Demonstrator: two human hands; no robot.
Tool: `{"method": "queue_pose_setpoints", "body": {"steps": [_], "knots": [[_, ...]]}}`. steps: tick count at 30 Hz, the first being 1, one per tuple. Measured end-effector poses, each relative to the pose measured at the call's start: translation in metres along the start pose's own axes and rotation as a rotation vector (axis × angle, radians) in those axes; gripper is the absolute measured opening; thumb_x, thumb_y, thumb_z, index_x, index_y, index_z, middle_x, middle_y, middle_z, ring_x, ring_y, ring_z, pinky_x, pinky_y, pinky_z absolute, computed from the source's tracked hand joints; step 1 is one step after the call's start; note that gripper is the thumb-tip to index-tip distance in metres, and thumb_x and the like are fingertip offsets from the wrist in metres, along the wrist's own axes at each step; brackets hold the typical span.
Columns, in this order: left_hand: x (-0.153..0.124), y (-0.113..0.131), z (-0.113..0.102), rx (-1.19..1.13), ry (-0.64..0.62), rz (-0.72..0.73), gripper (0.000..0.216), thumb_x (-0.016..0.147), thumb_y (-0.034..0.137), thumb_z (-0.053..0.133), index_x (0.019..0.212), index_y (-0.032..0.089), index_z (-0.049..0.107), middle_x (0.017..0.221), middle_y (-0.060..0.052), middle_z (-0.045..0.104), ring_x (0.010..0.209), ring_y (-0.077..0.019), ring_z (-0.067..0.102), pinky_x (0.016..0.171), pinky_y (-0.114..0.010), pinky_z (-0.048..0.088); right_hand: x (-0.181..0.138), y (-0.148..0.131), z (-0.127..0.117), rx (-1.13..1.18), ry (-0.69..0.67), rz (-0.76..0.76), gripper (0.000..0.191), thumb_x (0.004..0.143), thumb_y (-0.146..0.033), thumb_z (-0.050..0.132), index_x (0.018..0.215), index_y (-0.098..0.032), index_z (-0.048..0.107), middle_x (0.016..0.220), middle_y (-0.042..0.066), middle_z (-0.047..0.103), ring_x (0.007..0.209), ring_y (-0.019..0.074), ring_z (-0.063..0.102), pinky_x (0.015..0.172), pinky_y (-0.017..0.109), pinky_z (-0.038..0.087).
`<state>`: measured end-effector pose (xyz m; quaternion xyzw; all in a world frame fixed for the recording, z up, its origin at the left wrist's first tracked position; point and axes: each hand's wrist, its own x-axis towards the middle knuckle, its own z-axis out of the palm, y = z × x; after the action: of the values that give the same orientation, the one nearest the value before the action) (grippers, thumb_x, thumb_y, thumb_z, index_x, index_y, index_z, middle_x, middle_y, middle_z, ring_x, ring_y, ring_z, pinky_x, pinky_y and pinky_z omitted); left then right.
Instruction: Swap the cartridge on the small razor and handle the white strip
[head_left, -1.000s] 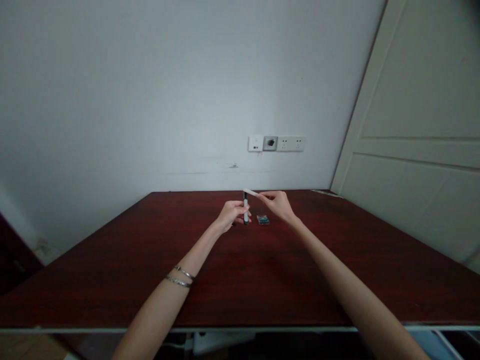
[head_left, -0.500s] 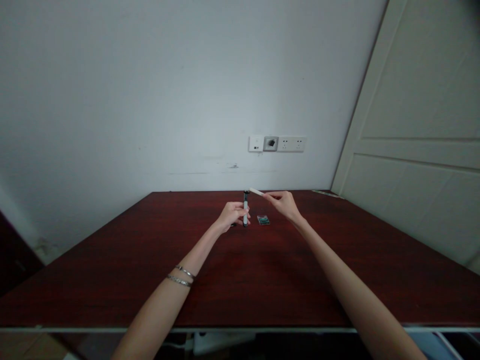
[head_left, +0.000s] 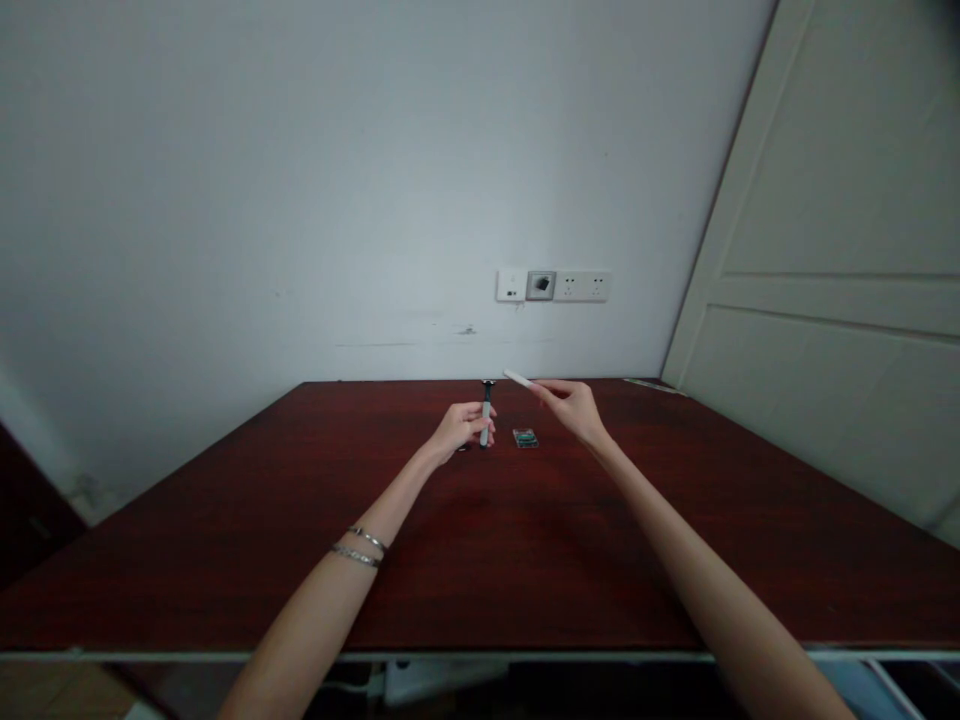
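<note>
My left hand (head_left: pixel 461 425) is closed round a slim razor-like handle (head_left: pixel 486 415) with a dark top end, held almost upright above the dark red table (head_left: pixel 480 540). My right hand (head_left: pixel 574 408) pinches a small white strip-shaped piece (head_left: pixel 517 379), held up and to the right of the handle's top, apart from it. A small teal packet (head_left: pixel 526 437) lies on the table between the two hands. Two thin bracelets (head_left: pixel 358 549) sit on my left wrist.
The table runs back to a white wall with a row of sockets (head_left: pixel 553 286). A pale door (head_left: pixel 832 300) stands at the right. The table's near edge has a light trim (head_left: pixel 480 656).
The white piece was touching the handle's top; my right hand has drawn it away to the right. My left hand has tilted the handle slightly and barely moved.
</note>
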<state>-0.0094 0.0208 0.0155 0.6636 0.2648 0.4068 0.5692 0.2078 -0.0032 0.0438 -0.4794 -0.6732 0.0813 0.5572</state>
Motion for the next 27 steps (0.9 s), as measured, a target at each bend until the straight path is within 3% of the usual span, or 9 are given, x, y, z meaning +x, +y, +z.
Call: {"method": "queue_pose_setpoints", "body": {"steps": [3, 8, 12, 13, 16, 18, 22, 25, 27], "knots": [[0.001, -0.004, -0.003, -0.091, -0.065, 0.009, 0.031, 0.072, 0.027, 0.064, 0.098, 0.011, 0.057, 0.073, -0.003, 0.058, 0.061, -0.0127, 0.059, 0.063, -0.031, 0.049, -0.003, -0.008, -0.002, 0.079, -0.018, -0.037, 0.049, 0.077, -0.048, 0.054, 0.105, -0.011, 0.067, 0.061, 0.003, 0.063, 0.052, 0.0119, 0.051, 0.052, 0.023, 0.04], [-0.002, -0.001, 0.0, -0.19, -0.175, -0.012, 0.039, 0.072, 0.026, 0.065, 0.106, 0.012, 0.057, 0.078, -0.004, 0.057, 0.068, -0.0134, 0.059, 0.072, -0.032, 0.046, -0.016, -0.032, 0.0, 0.096, -0.091, -0.127, 0.041, 0.084, -0.039, 0.047, 0.114, -0.014, 0.062, 0.071, 0.003, 0.066, 0.058, 0.0126, 0.055, 0.057, 0.024, 0.044], [-0.002, 0.0, 0.0, -0.207, -0.144, 0.0, 0.039, 0.069, 0.027, 0.068, 0.103, 0.012, 0.058, 0.077, -0.004, 0.057, 0.068, -0.0134, 0.058, 0.074, -0.033, 0.046, -0.029, -0.043, 0.003, 0.087, -0.332, -0.281, 0.034, 0.085, -0.034, 0.048, 0.111, -0.019, 0.064, 0.093, 0.006, 0.069, 0.075, 0.0159, 0.062, 0.069, 0.027, 0.048], [-0.002, 0.0, 0.0, -0.205, -0.138, 0.001, 0.039, 0.069, 0.027, 0.068, 0.103, 0.012, 0.058, 0.077, -0.004, 0.057, 0.068, -0.0133, 0.058, 0.074, -0.034, 0.046, -0.031, -0.043, 0.004, 0.089, -0.335, -0.298, 0.033, 0.085, -0.033, 0.048, 0.111, -0.02, 0.064, 0.097, 0.006, 0.069, 0.079, 0.0168, 0.062, 0.072, 0.028, 0.048], [-0.002, 0.0, -0.001, -0.197, -0.16, 0.006, 0.038, 0.071, 0.028, 0.066, 0.105, 0.013, 0.057, 0.078, -0.003, 0.056, 0.068, -0.0133, 0.058, 0.074, -0.034, 0.046, -0.031, -0.039, 0.006, 0.083, -0.093, -0.23, 0.035, 0.087, -0.032, 0.045, 0.113, -0.018, 0.063, 0.099, 0.008, 0.068, 0.082, 0.0185, 0.063, 0.072, 0.029, 0.048], [-0.002, 0.001, -0.001, -0.185, -0.18, 0.008, 0.037, 0.073, 0.028, 0.065, 0.106, 0.013, 0.057, 0.079, -0.003, 0.056, 0.069, -0.0135, 0.059, 0.074, -0.034, 0.046, -0.03, -0.035, 0.007, 0.057, -0.011, -0.218, 0.035, 0.087, -0.032, 0.045, 0.114, -0.017, 0.062, 0.097, 0.009, 0.069, 0.079, 0.0185, 0.062, 0.07, 0.029, 0.048], [-0.003, 0.001, -0.001, -0.159, -0.17, 0.003, 0.036, 0.073, 0.03, 0.064, 0.104, 0.014, 0.058, 0.078, -0.003, 0.055, 0.07, -0.0134, 0.058, 0.074, -0.033, 0.046, -0.031, -0.031, 0.007, -0.007, -0.117, -0.306, 0.036, 0.087, -0.031, 0.045, 0.116, -0.018, 0.061, 0.09, 0.008, 0.069, 0.073, 0.0168, 0.061, 0.067, 0.027, 0.047], [-0.003, 0.0, -0.001, -0.144, -0.144, 0.002, 0.037, 0.072, 0.03, 0.065, 0.104, 0.014, 0.057, 0.077, -0.003, 0.055, 0.071, -0.0134, 0.058, 0.073, -0.032, 0.046, -0.032, -0.032, 0.007, -0.055, -0.053, -0.306, 0.036, 0.089, -0.03, 0.043, 0.118, -0.017, 0.06, 0.083, 0.008, 0.067, 0.068, 0.0151, 0.058, 0.063, 0.025, 0.045], [-0.002, -0.001, -0.001, -0.137, -0.128, 0.006, 0.036, 0.071, 0.031, 0.066, 0.101, 0.013, 0.058, 0.076, -0.003, 0.056, 0.07, -0.0131, 0.057, 0.072, -0.031, 0.045, -0.031, -0.033, 0.006, -0.109, -0.091, -0.338, 0.035, 0.089, -0.028, 0.043, 0.118, -0.018, 0.059, 0.078, 0.006, 0.065, 0.065, 0.0138, 0.056, 0.062, 0.024, 0.043]]}}
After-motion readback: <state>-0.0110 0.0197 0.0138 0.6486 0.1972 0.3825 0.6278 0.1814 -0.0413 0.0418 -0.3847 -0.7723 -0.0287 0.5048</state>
